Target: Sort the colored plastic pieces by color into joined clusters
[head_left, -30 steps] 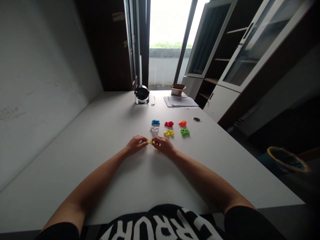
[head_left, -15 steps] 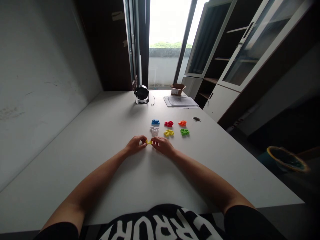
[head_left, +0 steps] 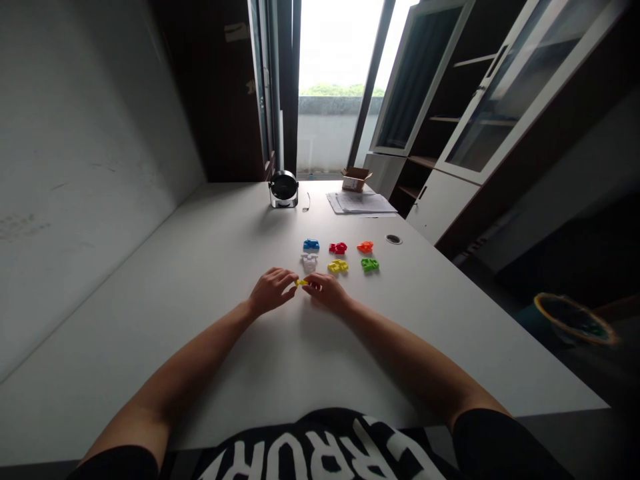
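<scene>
A small yellow plastic piece is between my two hands, just above or on the white table. My right hand pinches its right end between thumb and fingertips. On the other side, my left hand has its thumb and fingers apart, with the fingertips at the piece's left end. Just beyond the hands lie small plastic pieces in clusters: white, yellow, green, blue, red and orange.
The white table meets a wall on the left. Farther back are a round black fan-like device, a short cord, papers and an open cardboard box. A round hole is near the right edge.
My left hand has loosened its pinch, its thumb and fingers now spread. The yellow piece has shifted slightly right and turned in my right fingers. The coloured clusters are unmoved.
</scene>
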Demonstrator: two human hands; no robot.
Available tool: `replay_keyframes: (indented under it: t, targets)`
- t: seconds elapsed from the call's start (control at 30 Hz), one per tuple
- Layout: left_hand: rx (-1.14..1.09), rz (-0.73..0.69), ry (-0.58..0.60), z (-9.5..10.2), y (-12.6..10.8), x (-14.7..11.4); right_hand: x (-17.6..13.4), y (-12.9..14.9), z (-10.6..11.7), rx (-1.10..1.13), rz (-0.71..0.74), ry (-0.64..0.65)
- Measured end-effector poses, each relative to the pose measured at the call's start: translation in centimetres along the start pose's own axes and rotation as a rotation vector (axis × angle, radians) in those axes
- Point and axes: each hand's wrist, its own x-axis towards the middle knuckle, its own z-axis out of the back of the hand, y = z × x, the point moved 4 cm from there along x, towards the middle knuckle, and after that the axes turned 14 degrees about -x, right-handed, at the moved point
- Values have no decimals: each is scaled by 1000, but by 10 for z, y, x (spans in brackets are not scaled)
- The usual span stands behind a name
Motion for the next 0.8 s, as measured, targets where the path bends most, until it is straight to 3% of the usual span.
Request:
replay_keyframes:
  t: [0.17,0.57,0.8]
  targets:
    - [-57,67,-2,-1,2,-1,0,1,0,5,-10,-21]
    - [-498,368,-80,-9,18,-5,-3,3,4,-123,75,-67]
    - [-659,377,-117,-9,19,-3,-3,6,6,-170,125,-77]
